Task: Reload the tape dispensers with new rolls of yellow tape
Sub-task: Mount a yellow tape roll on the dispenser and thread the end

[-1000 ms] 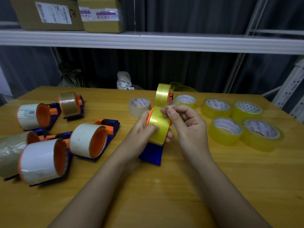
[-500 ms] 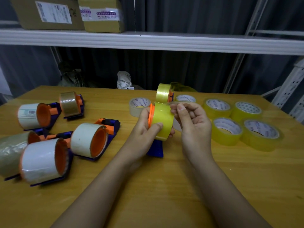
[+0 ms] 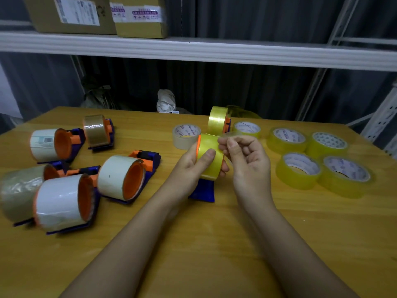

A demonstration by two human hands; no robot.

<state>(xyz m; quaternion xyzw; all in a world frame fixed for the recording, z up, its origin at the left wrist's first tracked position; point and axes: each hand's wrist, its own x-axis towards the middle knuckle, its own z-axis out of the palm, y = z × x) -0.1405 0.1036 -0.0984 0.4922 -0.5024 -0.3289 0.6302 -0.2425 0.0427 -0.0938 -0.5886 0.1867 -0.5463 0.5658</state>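
Two hands meet over the middle of the wooden bench (image 3: 214,244); we see the left hand (image 3: 189,168) wrapped round a yellow tape roll (image 3: 211,157) seated on the orange hub of a blue dispenser (image 3: 203,190), thumb pressed on the roll's face, while the dispenser's base rests on the bench; the right hand (image 3: 249,162) pinches a clear strip of tape end (image 3: 228,134) between thumb and forefinger, just above the roll, its remaining fingers curled. Behind it stands a second loaded dispenser (image 3: 218,120), upright; beside that lies a pale tape roll (image 3: 185,136), flat. To the right we count five spare yellow rolls (image 3: 298,171) lying flat, near one another. To the left lie five dispensers with white or brownish rolls (image 3: 121,177), on their sides. Above, a shelf (image 3: 214,50) carries two cardboard boxes (image 3: 71,14).
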